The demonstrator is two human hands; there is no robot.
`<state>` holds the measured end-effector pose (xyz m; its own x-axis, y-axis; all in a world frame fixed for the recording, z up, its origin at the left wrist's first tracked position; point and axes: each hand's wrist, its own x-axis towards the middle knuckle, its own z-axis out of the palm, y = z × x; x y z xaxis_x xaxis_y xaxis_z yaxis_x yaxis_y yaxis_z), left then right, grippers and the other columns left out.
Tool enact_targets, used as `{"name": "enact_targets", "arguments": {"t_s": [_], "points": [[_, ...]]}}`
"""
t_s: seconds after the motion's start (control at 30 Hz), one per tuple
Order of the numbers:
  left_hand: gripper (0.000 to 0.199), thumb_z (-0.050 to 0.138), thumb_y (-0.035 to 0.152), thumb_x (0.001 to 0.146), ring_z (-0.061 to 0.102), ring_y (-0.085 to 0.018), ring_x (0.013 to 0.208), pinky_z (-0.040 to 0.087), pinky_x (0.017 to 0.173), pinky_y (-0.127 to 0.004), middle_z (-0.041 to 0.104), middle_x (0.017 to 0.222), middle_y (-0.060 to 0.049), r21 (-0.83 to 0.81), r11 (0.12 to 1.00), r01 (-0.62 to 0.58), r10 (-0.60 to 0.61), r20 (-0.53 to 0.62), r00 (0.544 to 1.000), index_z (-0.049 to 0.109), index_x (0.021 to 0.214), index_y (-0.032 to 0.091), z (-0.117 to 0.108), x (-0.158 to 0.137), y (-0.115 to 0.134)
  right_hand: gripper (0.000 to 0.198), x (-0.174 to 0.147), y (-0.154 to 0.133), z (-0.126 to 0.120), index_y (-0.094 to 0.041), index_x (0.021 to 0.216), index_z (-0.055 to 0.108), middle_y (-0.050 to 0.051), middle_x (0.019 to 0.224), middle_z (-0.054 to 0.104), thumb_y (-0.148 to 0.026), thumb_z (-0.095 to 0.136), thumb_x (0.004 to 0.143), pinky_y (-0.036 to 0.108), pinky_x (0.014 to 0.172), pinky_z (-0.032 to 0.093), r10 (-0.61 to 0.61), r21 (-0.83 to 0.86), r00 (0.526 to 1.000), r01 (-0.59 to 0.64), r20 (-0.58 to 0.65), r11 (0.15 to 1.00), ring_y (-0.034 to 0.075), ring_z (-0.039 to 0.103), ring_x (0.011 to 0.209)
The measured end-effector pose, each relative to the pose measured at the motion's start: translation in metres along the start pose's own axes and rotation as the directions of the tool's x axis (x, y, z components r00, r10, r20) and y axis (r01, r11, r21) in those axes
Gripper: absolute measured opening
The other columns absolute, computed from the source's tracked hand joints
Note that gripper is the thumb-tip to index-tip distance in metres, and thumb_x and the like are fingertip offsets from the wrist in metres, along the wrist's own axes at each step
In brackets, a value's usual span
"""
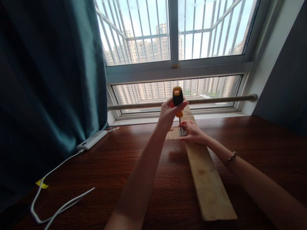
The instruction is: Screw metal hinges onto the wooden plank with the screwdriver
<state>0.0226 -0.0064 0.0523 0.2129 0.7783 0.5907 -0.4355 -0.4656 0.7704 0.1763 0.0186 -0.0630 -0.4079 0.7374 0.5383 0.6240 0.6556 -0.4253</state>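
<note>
The left hand [169,113] grips a screwdriver [178,101] upright, its tip down on small metal hardware [182,131] on a plank [203,166]. The right hand [193,132] pinches that hardware, steadying it. The plank lies lengthwise on the table [120,166], far end toward the window [175,48]. Driving seems underway, the fastening apparently not yet seated; how deep it sits I cannot tell.
</note>
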Motion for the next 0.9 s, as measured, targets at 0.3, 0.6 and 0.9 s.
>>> {"name": "enact_targets", "arguments": {"t_s": [0.3,0.6,0.9], "points": [[0.036,0.066,0.046,0.068,0.045,-0.006,0.052,0.035,0.052,-0.021,0.049,0.060,0.004,0.061,0.994,-0.091,0.084,0.102,0.991,0.048,0.079,0.017,0.013,0.001,-0.018,0.069,0.000,0.000,0.000,-0.015,0.112,0.045,0.011,0.112,0.054,-0.044,0.075,0.056,0.042,0.092,0.042,-0.018,-0.033,1.000,0.018,-0.003,0.999,0.028,0.044,0.111],[0.031,0.072,0.033,0.064,0.050,-0.007,0.059,0.039,0.054,-0.020,0.054,0.070,0.004,0.122,0.985,-0.119,0.116,0.033,0.993,0.051,0.081,0.018,0.003,0.002,-0.023,0.065,0.001,-0.003,-0.002,-0.015,0.110,0.047,0.010,0.112,0.055,-0.040,0.075,0.057,0.040,0.093,0.041,-0.017,-0.024,1.000,0.017,0.008,1.000,0.027,0.044,0.111],[0.029,0.074,0.030,0.059,0.056,-0.011,0.062,0.045,0.056,-0.024,0.058,0.069,0.000,0.309,0.950,-0.046,0.037,0.033,0.999,0.062,0.079,0.014,-0.009,0.004,-0.012,0.068,0.001,-0.002,-0.001,-0.015,0.113,0.047,0.011,0.115,0.054,-0.041,0.074,0.056,0.041,0.095,0.040,-0.012,-0.057,1.000,0.013,0.012,0.998,0.027,0.042,0.113]]}}
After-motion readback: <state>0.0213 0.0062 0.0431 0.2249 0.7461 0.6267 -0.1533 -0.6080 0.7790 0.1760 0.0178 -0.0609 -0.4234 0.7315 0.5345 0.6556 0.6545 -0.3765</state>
